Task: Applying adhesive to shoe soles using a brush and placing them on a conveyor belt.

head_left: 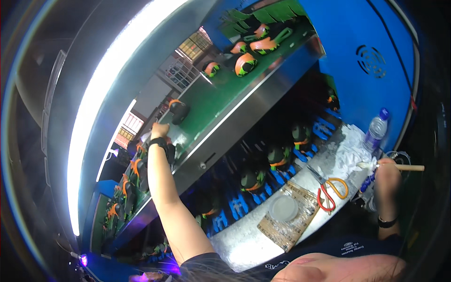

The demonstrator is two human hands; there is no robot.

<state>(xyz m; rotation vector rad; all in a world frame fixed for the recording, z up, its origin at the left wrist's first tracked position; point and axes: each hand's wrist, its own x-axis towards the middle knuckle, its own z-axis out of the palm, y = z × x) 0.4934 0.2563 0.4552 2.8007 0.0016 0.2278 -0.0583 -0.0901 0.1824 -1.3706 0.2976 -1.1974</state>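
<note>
My left hand (160, 130), a dark band at its wrist, stretches over the green conveyor belt (209, 96). Its fingers are curled in, and what they hold, if anything, is hidden. Just beyond it stands a black and orange shoe (178, 112); more dark shapes lie beside my wrist. At the right, my right hand (389, 177) is closed round a brush with a pale wooden handle (411, 167). The brush's whitish tip points left, over crumpled white paper (350, 152). A clear bottle with a purple cap (377, 128) stands just behind this hand.
Scissors with red and orange handles (330, 191) lie on the pale ledge beside a round grey-lidded tub (283, 208) on taped cardboard (292, 232). Below the belt, several shoes (279, 157) sit over blue holders (238, 204). More orange and green shoes (245, 64) ride the belt's far end.
</note>
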